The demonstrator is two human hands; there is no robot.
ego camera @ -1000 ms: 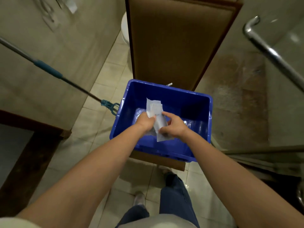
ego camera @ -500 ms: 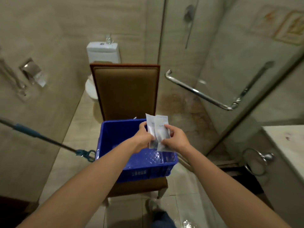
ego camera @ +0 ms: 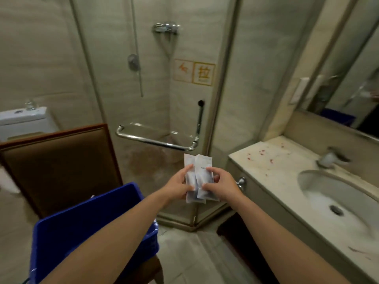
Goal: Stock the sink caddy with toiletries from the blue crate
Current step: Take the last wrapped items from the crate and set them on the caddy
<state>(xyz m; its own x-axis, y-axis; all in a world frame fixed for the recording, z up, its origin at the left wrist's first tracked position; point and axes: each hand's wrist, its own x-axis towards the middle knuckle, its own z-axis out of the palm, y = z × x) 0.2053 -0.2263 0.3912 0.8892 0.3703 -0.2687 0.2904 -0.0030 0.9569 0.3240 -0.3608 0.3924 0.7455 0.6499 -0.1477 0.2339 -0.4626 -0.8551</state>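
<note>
Both hands hold a small stack of white toiletry sachets (ego camera: 200, 173) upright in front of the shower door. My left hand (ego camera: 178, 186) grips the stack's left edge and my right hand (ego camera: 220, 186) grips its right edge. The blue crate (ego camera: 82, 228) sits on a brown chair at the lower left, partly hidden by my left forearm, and its contents are mostly out of sight. No sink caddy shows in this view.
A marble counter (ego camera: 272, 158) with a sink basin (ego camera: 336, 203) and tap (ego camera: 330, 157) runs along the right under a mirror. A glass shower door with a chrome handle (ego camera: 158, 141) stands ahead. The brown chair back (ego camera: 61, 160) and a toilet (ego camera: 22, 119) are at the left.
Both hands lifted the sachets out of the blue crate and carried them rightward. The view swung from the crate up and right to the shower door and sink counter.
</note>
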